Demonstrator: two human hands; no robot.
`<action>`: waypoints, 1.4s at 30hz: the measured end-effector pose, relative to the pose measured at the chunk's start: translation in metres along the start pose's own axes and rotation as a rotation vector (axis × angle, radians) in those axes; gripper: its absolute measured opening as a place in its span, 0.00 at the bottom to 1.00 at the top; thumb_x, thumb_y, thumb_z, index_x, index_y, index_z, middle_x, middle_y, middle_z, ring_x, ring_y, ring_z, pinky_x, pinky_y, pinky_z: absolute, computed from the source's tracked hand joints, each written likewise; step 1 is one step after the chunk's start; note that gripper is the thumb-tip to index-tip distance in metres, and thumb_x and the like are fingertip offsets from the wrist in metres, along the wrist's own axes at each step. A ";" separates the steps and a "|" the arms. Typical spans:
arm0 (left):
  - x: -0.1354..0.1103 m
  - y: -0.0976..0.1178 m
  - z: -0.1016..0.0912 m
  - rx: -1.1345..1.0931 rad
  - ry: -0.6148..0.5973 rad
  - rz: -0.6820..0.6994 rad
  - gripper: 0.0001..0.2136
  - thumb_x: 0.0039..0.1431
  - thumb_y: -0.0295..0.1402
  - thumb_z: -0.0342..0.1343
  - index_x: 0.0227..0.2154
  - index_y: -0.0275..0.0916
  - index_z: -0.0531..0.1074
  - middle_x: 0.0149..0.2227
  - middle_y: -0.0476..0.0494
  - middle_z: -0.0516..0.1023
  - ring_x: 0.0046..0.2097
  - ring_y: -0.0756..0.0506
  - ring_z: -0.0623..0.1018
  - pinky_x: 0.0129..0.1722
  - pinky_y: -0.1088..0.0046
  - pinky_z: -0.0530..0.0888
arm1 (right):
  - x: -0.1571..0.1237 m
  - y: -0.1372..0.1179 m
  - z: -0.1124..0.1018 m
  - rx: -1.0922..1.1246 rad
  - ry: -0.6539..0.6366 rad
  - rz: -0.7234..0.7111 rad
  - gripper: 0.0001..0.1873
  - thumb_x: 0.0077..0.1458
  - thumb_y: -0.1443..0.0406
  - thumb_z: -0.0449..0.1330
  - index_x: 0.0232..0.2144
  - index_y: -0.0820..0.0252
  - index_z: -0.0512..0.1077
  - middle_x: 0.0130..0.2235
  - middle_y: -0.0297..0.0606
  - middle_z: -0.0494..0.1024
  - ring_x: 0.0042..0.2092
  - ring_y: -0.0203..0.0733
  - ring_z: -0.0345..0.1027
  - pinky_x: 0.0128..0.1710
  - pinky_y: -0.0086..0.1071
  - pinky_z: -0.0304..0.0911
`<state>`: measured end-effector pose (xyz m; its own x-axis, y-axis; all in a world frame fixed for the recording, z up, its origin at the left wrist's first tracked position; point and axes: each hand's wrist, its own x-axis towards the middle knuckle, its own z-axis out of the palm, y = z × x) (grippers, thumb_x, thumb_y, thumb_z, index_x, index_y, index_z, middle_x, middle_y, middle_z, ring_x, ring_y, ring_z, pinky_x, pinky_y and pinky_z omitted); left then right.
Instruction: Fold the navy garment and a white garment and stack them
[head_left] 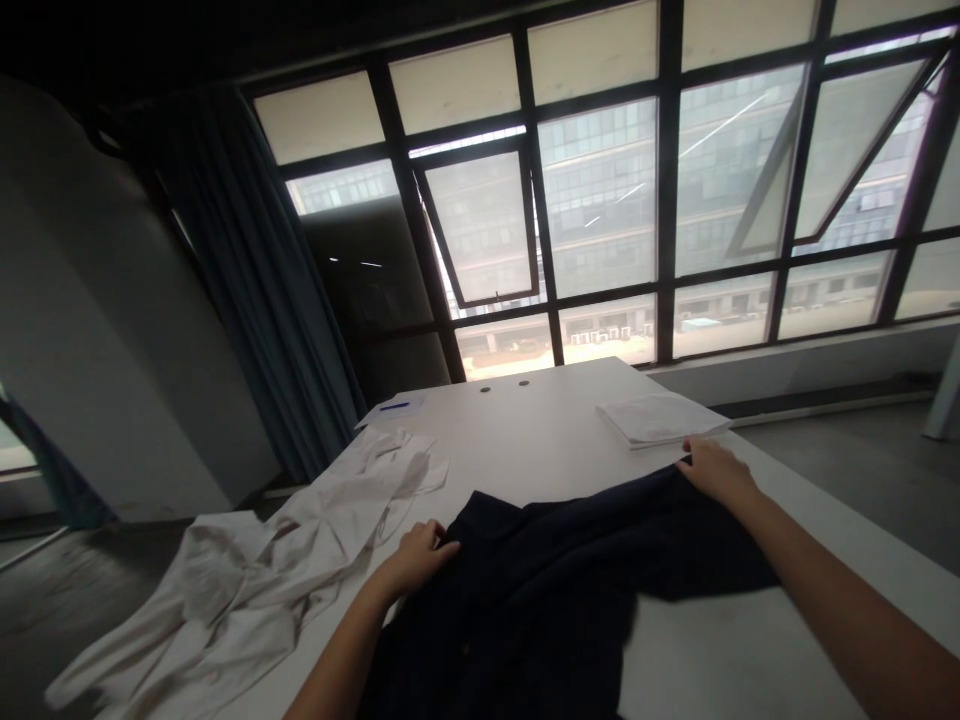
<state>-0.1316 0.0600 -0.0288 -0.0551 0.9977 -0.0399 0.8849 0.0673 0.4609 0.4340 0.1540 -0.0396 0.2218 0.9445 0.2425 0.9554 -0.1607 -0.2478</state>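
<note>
Notes from the white table (525,440), standing at its near end. The navy garment (540,600) lies bunched across the near end of the table, hanging over the near edge. My left hand (420,560) is closed, its fingers curled around a fold of the garment near the table's left side. My right hand (716,472) lies toward the table's right side, fingers slightly spread on the garment's far edge; I cannot tell whether it is pinching the cloth or only resting on it. A crumpled white garment (247,590) sprawls over the table's left edge, just beside the navy one and near my left hand. A folded white cloth (660,418) sits on the far right of the table, well beyond my right hand. A sheet of paper (390,410) with a blue pen (394,405) on it lies at the table's far left corner.
</note>
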 end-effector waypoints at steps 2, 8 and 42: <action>-0.009 0.005 0.002 0.078 -0.060 0.030 0.28 0.41 0.51 0.64 0.44 0.41 0.73 0.50 0.35 0.76 0.54 0.30 0.74 0.52 0.57 0.69 | -0.005 -0.010 -0.001 -0.037 0.031 -0.028 0.18 0.57 0.56 0.57 0.47 0.58 0.70 0.51 0.54 0.73 0.52 0.62 0.66 0.44 0.48 0.61; -0.021 0.007 -0.015 0.223 -0.197 -0.024 0.32 0.36 0.52 0.66 0.45 0.41 0.74 0.45 0.32 0.80 0.47 0.27 0.78 0.46 0.54 0.71 | -0.024 -0.045 -0.007 0.054 -0.340 -0.408 0.18 0.59 0.51 0.55 0.41 0.56 0.75 0.43 0.45 0.79 0.44 0.51 0.72 0.43 0.38 0.62; -0.047 0.056 0.002 0.304 -0.410 -0.013 0.57 0.39 0.72 0.55 0.70 0.47 0.51 0.71 0.30 0.45 0.67 0.15 0.49 0.60 0.35 0.57 | -0.097 -0.111 -0.004 0.146 -0.675 -0.648 0.42 0.49 0.40 0.61 0.60 0.56 0.69 0.63 0.48 0.68 0.61 0.63 0.64 0.57 0.48 0.60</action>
<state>-0.0786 0.0172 -0.0026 0.0651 0.9069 -0.4163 0.9833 0.0128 0.1816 0.3078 0.0793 -0.0314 -0.5472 0.8106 -0.2088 0.8089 0.4480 -0.3808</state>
